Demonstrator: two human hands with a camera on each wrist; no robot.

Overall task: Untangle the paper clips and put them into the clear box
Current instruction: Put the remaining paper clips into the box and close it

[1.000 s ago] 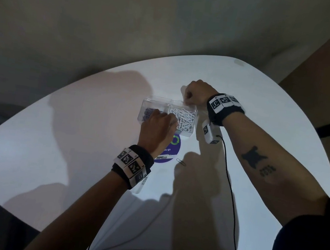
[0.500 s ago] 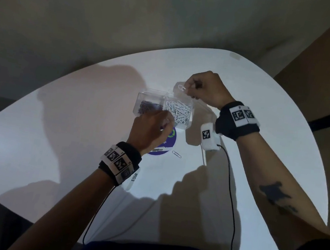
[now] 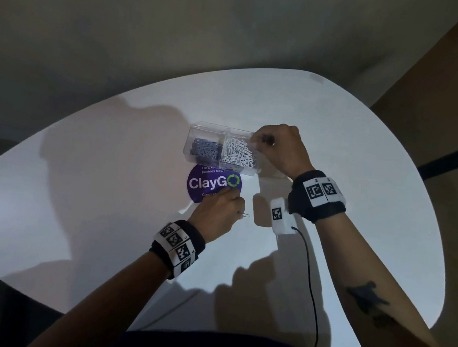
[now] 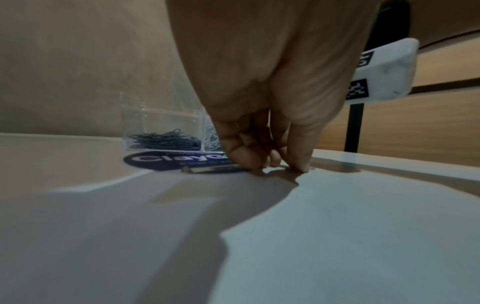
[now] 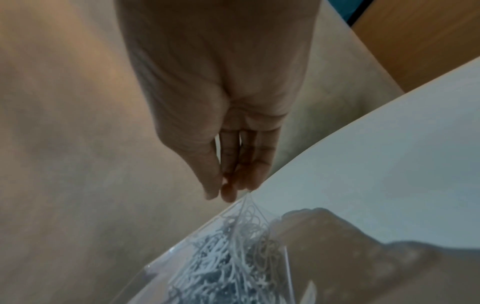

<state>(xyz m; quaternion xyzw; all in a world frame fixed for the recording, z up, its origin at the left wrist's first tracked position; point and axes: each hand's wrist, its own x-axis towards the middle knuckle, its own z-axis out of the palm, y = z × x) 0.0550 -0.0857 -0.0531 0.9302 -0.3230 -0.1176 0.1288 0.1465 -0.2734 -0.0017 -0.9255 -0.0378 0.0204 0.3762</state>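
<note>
Dropping from the box to the table, the left hand (image 3: 218, 212) now presses curled fingertips (image 4: 244, 158) onto a loose paper clip (image 3: 245, 215) beside the purple sticker (image 3: 206, 185). The right hand (image 3: 279, 148), which held a white clip a moment ago, hangs over the clear box (image 3: 197, 137) with fingers (image 5: 249, 164) straight, together and empty, so that clip seems delivered among the white clips (image 3: 237, 152).

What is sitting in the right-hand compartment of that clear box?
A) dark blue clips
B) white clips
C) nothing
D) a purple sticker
B: in the head view the clear box holds a heap of white clips in its right compartment, under the right hand; the blue clips lie in the left one.
</note>
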